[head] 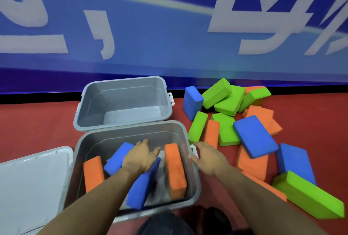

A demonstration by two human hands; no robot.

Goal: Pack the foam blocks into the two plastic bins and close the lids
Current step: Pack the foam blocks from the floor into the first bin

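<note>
the blue banner [150, 33] with large white characters fills the upper half of the view, above a red floor [37, 131]. two grey plastic bins stand on the floor, one behind the other and touching. the far bin [90, 110] is open and holds no blocks. the near bin [194, 178] is open and holds four visible foam blocks: an orange block [93, 172] on edge at the left wall, a blue block [116, 159] leaning beside it, a second blue block [144, 185] on edge at the centre, and an orange block [176, 170] on edge near the right wall. a white lid [32, 184] lies flat on the floor just left of the near bin.

the loose pile [235, 122] of green, orange and blue foam blocks lies on the floor to the right of both bins; a long green block [308, 195] lies nearest the camera.

the left hand [141, 157] is inside the near bin, fingers spread and extended, resting on the two blue blocks, gripping nothing. the right hand [209, 157] is at the right rim of the near bin, fingers relaxed and spread, holding nothing; contact with the rim cannot be confirmed.
</note>
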